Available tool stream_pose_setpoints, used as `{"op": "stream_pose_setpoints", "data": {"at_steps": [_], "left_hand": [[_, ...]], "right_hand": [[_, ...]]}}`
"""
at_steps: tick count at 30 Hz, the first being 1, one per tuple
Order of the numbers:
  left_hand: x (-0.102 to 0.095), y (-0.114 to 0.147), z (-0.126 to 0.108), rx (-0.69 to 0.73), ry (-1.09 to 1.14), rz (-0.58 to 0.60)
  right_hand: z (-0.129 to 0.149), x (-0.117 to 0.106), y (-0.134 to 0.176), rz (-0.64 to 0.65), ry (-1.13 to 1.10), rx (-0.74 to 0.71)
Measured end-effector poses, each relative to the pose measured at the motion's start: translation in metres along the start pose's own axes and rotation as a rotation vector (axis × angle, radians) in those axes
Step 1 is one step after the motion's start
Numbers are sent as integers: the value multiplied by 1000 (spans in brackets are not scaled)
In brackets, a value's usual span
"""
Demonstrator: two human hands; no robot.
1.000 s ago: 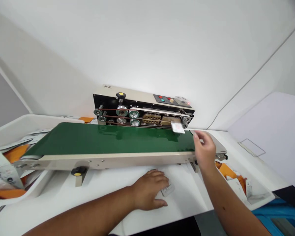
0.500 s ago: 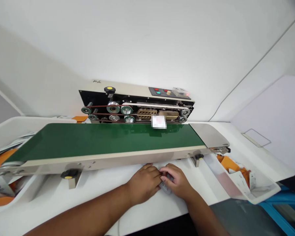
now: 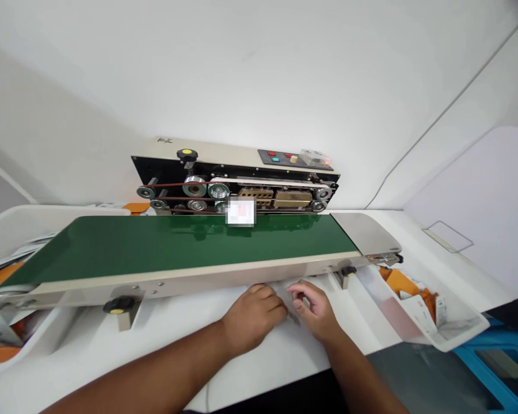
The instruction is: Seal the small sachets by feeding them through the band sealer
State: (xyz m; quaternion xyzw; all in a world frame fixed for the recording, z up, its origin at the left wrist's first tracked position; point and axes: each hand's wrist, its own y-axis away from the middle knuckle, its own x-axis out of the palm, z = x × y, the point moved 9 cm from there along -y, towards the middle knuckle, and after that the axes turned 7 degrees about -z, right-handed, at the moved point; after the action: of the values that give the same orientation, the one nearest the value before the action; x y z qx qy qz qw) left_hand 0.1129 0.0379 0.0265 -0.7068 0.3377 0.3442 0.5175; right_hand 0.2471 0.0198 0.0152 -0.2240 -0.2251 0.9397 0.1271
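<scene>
Over the white tabletop, in front of the sealing machine's green conveyor belt (image 3: 155, 247), my left hand (image 3: 254, 317) is curled with its fingers bent under. Whatever lies in its grip is hidden. Just to its right, my right hand (image 3: 313, 310) has its thumb and index finger curved and apart, with nothing visible held. A faint greyish, see-through thing (image 3: 292, 313) shows between the two hands, too indistinct to name. A small white packet (image 3: 240, 211), blurred out with a pinkish patch, stands at the back of the belt against the band sealer (image 3: 237, 178).
A white bin (image 3: 449, 336) with orange and white packets stands right of the conveyor. Another white bin (image 3: 64, 322) with similar packets is at the left end. Black knobs (image 3: 118, 305) stick out below the belt's front edge. A blue stool (image 3: 479, 359) is at lower right.
The white packet has travelled left along the belt. My right hand has parted slightly from my left, its fingers opening. The greyish thing between them shows less now.
</scene>
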Motion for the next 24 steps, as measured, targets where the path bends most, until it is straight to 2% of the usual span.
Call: {"op": "stream_pose_setpoints", "data": {"at_steps": [3, 5, 7, 10, 12, 15, 18, 20, 24], "left_hand": [[-16, 2, 7, -65, -64, -165], [-25, 3, 11, -114, -44, -251], [-29, 3, 16, -174, 33, -288], [-25, 2, 23, -268, 190, -244], [-18, 3, 28, -354, 292, -185], [-6, 5, 34, -472, 421, -114], [0, 6, 31, -502, 507, -49], [1, 6, 28, -515, 564, -30], [-2, 5, 26, -507, 724, -52]], "right_hand": [[-5, -7, 1, -50, -126, -3], [-5, -3, 2, -6, -143, 13], [-7, 4, 2, 51, -91, 61], [-13, 11, 2, 102, 9, 172], [-21, 10, 3, 86, 5, 246], [-36, 1, 5, -39, -115, 335], [-45, -6, 7, -141, -249, 382], [-44, -3, 8, -104, -279, 396], [-26, 19, 8, 164, -260, 351]]}}
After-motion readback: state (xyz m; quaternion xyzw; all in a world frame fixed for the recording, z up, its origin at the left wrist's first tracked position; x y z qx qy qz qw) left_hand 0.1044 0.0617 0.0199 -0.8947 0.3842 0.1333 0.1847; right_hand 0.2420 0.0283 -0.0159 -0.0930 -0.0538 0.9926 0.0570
